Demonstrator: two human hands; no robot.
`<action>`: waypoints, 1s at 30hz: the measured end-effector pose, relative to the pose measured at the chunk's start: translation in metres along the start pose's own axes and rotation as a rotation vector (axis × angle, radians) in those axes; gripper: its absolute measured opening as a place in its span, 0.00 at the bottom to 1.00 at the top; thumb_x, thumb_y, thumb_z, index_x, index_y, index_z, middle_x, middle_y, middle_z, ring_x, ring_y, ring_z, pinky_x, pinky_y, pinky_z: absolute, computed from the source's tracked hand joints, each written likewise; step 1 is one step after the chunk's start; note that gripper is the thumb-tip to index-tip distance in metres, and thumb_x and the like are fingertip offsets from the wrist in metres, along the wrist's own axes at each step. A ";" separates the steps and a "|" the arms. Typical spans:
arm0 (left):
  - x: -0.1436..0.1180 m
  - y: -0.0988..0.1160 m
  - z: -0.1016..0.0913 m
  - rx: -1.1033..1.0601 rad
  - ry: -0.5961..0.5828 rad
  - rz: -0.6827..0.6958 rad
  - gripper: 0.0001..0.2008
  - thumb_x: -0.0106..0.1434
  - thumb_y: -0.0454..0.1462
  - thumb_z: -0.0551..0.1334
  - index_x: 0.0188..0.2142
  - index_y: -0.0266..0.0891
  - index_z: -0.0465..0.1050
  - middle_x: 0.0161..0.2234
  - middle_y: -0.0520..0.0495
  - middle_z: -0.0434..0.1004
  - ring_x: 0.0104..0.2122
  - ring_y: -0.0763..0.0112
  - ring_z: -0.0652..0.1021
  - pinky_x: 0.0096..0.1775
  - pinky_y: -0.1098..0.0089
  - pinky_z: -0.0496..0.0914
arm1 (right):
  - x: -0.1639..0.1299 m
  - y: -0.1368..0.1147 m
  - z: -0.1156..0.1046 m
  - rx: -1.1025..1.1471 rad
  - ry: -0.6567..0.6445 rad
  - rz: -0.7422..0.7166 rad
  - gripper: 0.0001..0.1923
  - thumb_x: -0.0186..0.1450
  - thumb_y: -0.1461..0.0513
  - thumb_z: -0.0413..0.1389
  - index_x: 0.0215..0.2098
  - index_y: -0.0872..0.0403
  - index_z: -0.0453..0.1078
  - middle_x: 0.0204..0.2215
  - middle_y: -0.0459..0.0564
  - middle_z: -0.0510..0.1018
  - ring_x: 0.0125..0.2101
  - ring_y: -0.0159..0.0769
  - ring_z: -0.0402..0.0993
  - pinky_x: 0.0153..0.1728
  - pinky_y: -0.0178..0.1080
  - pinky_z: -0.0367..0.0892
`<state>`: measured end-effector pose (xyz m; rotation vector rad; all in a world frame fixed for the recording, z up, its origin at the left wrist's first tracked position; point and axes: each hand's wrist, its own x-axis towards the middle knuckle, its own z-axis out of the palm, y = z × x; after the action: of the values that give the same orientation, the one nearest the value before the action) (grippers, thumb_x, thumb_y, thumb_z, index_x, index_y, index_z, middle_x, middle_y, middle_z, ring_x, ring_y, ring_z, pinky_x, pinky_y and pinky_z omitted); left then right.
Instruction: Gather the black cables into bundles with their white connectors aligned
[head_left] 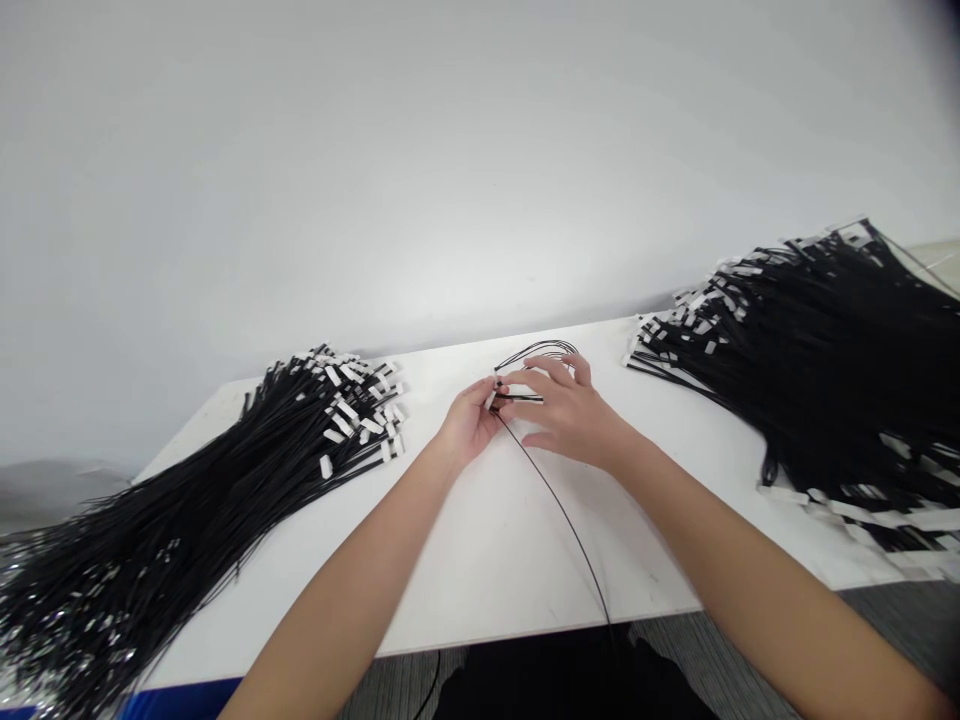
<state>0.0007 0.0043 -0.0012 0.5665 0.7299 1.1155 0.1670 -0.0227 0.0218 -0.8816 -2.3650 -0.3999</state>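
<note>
Nearest the camera, two bare forearms reach out from the bottom edge over the white tabletop (487,560). They meet at the middle of the tabletop, toward its far side. The left hand (469,425) has its grip closed, pinching the white end tabs of a few thin black cables (536,352) between thumb and fingertips. The right hand (570,415) touches the same cable ends with its fingers half spread and loosely curled, index finger laid along the cables; its grip is not fully closed. The held cables loop away just beyond the hands, and one strand (562,510) trails back across the tabletop to its near edge. A large heap of black cables with white tabs (225,500) lies on the left, well apart. A bigger heap (817,370) fills the right side.
</note>
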 end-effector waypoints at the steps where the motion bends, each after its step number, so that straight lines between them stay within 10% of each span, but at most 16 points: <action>1: -0.001 0.001 0.000 0.001 0.007 -0.013 0.06 0.55 0.35 0.60 0.32 0.33 0.70 0.26 0.48 0.69 0.25 0.75 0.72 0.31 0.71 0.71 | -0.001 -0.001 0.001 0.014 -0.028 -0.034 0.12 0.53 0.57 0.61 0.37 0.46 0.69 0.50 0.46 0.66 0.53 0.46 0.53 0.50 0.50 0.42; 6: -0.001 0.001 0.000 0.017 0.028 -0.053 0.07 0.55 0.35 0.61 0.34 0.33 0.69 0.26 0.47 0.70 0.23 0.75 0.72 0.25 0.73 0.70 | -0.002 -0.004 0.006 0.172 0.000 -0.049 0.04 0.60 0.57 0.55 0.33 0.46 0.70 0.38 0.44 0.74 0.44 0.37 0.63 0.49 0.49 0.42; 10: 0.000 -0.001 0.001 0.002 0.024 -0.001 0.05 0.56 0.33 0.60 0.32 0.32 0.69 0.25 0.48 0.68 0.24 0.77 0.71 0.32 0.71 0.72 | 0.003 0.002 0.000 0.594 0.123 0.298 0.08 0.62 0.57 0.52 0.33 0.50 0.72 0.30 0.46 0.75 0.33 0.31 0.68 0.41 0.40 0.57; 17: -0.003 0.001 0.003 0.052 0.035 -0.010 0.06 0.56 0.34 0.60 0.33 0.33 0.69 0.25 0.50 0.66 0.24 0.79 0.70 0.41 0.63 0.72 | 0.008 0.038 -0.021 1.214 0.737 1.116 0.12 0.52 0.55 0.61 0.28 0.54 0.69 0.22 0.40 0.68 0.18 0.22 0.62 0.22 0.31 0.64; 23: -0.003 0.002 -0.001 0.074 0.014 -0.031 0.07 0.56 0.36 0.60 0.34 0.33 0.68 0.25 0.50 0.66 0.24 0.78 0.70 0.36 0.64 0.74 | 0.003 0.063 -0.027 1.534 1.067 1.217 0.15 0.51 0.53 0.61 0.31 0.52 0.66 0.24 0.39 0.69 0.24 0.21 0.68 0.29 0.29 0.69; 30: 0.001 0.001 -0.002 0.032 0.056 -0.018 0.06 0.56 0.35 0.61 0.33 0.33 0.69 0.26 0.49 0.66 0.24 0.79 0.70 0.31 0.72 0.73 | 0.006 0.051 -0.035 1.407 0.796 1.190 0.15 0.49 0.55 0.62 0.32 0.53 0.70 0.19 0.38 0.68 0.12 0.18 0.54 0.10 0.27 0.48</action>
<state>-0.0012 0.0052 -0.0024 0.5561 0.8009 1.1079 0.2122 0.0018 0.0568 -0.8832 -0.6690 1.0543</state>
